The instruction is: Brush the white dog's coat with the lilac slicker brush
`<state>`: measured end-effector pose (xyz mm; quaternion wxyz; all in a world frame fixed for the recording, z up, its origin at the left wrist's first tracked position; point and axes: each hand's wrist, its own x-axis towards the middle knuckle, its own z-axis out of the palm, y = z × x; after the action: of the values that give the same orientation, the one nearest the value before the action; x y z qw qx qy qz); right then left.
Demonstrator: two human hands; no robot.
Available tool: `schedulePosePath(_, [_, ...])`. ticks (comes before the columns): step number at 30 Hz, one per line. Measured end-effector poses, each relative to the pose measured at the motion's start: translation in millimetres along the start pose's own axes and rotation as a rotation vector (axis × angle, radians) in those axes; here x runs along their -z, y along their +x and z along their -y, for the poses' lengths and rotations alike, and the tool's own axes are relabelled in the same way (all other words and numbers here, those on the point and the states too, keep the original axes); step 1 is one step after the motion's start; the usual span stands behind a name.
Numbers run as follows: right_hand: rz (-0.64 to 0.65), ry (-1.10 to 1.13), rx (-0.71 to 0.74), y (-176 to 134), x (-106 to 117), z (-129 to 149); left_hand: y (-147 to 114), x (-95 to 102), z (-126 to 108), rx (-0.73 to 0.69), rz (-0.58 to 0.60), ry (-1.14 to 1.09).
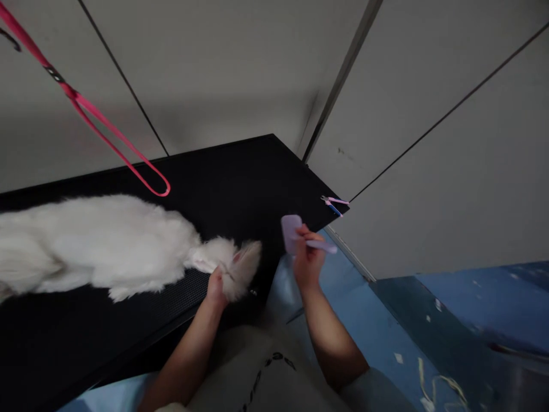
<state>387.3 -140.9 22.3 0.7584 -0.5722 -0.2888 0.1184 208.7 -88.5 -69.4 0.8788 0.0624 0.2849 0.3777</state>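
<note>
A white fluffy dog (128, 246) lies stretched along the black table, its far end cut off at the left edge of the view. My left hand (218, 288) is closed around a narrow, furry part at the dog's right end. Hair fans out beyond the fingers there, and I cannot tell whether it is a leg, the tail or the head. A lavender pet brush (292, 233) is in my right hand (309, 260), fingers wrapped round its handle. Brush and hand are slightly blurred, to the right of the dog and apart from the fur.
On the right corner of the black table (240, 177) lie pink and blue nail clippers (334, 205). Over the table's left part hangs a pink loop leash (124, 146). Grey wall panels (223, 63) stand behind. Cord and scraps lie on the blue floor (386, 343).
</note>
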Motion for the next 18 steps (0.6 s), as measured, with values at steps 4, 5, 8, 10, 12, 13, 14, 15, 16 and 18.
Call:
schedulePosePath(4, [0.39, 0.069, -0.221, -9, -2, 7, -2, -6.4, 2, 0.01, -0.012, -0.026])
schedulePosePath(5, [0.437, 0.062, -0.294, -12, -3, 7, -2, -5.5, 2, 0.01, 0.012, -0.032])
schedulePosePath(8, [0.216, -0.02, -0.188, -17, -4, 4, -1, 2.5, 3, 0.017, 0.057, -0.034])
schedulePosePath(10, [0.147, -0.034, -0.07, -19, -4, 3, -1, 8.4, 5, 0.009, 0.049, -0.031])
schedulePosePath(12, [0.284, 0.0, -0.154, -21, -3, 2, -1, 11.4, 6, -0.007, 0.027, -0.027])
schedulePosePath(13, [0.348, 0.013, -0.234, -20, -2, 2, -2, 11.5, 6, -0.015, 0.015, -0.022])
schedulePosePath(14, [0.358, 0.014, -0.28, -20, -2, 2, -3, 10.8, 7, -0.019, 0.003, -0.014])
schedulePosePath(15, [0.307, 0.007, -0.273, -18, -1, 2, -4, 9.5, 7, -0.017, -0.006, -0.006])
schedulePosePath(16, [0.216, 0.003, -0.221, -16, 0, 2, -5, 7.9, 6, -0.013, -0.012, 0.0])
schedulePosePath(18, [0.137, 0.009, -0.124, -12, 1, 3, -7, 5.1, 6, -0.009, -0.024, 0.011])
